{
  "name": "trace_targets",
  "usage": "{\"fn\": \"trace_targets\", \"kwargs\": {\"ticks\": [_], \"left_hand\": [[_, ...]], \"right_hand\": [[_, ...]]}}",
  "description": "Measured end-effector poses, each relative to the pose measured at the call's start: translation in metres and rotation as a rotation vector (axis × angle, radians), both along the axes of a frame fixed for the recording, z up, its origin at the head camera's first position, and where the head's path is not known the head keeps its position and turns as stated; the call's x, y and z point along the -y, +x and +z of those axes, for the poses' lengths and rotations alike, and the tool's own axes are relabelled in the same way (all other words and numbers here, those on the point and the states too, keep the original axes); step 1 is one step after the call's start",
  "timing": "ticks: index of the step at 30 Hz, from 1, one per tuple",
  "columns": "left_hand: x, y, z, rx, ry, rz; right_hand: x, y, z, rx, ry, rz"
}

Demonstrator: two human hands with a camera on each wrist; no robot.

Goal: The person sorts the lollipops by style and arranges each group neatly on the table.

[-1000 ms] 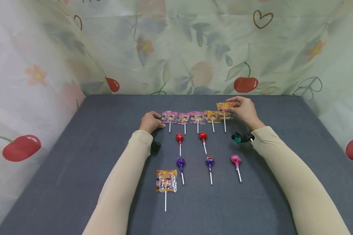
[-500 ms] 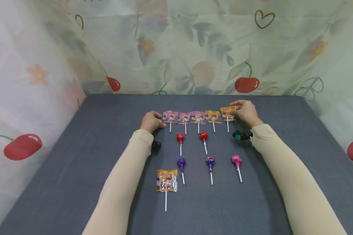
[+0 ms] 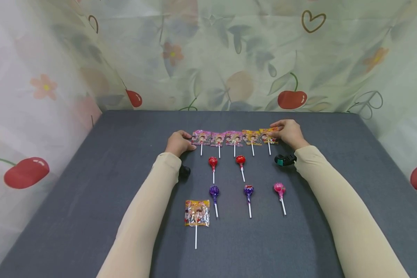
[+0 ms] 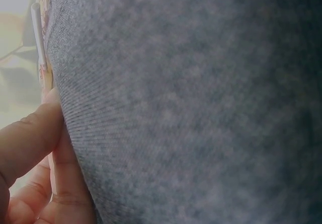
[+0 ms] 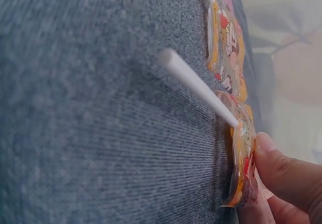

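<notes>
Across the back of the grey table runs a row of flat lollipops in square packets. My left hand is at the left end, thumb and fingers at the edge of a pink-packet lollipop. At the right end my right hand pinches the side of a yellow-packet lollipop. In the right wrist view my thumb presses on that packet, and its white stick points away from the hand. Between them lie two more pink packets and a yellow one.
Nearer lie two red ball lollipops, two purple ones and a pink one. Another yellow-packet lollipop lies at the front left, near my left sleeve. A patterned cloth hangs behind the table.
My right hand has brought the yellow-packet lollipop down and slightly right to the end of the row; it was tilted up earlier. My left hand stays in place.
</notes>
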State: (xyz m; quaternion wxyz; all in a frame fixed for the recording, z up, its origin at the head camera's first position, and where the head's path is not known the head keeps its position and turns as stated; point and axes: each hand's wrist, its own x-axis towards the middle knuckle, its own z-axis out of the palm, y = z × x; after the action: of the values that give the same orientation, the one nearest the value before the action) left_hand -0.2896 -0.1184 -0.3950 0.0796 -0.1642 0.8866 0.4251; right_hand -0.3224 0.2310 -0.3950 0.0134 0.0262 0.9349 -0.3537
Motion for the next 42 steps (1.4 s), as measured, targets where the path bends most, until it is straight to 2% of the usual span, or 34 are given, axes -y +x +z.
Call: {"fn": "trace_targets", "kwargs": {"ticks": [14, 42], "left_hand": [[0.0003, 0.0019, 0.0017, -0.004, -0.011, -0.010], [-0.0002, -0.0015, -0.0003, 0.014, 0.001, 0.007]], "right_hand": [[-0.0024, -0.0019, -0.0013, 0.012, -0.009, 0.025], [-0.0039, -0.0036, -0.0010, 0.046, 0.022, -0.003]]}}
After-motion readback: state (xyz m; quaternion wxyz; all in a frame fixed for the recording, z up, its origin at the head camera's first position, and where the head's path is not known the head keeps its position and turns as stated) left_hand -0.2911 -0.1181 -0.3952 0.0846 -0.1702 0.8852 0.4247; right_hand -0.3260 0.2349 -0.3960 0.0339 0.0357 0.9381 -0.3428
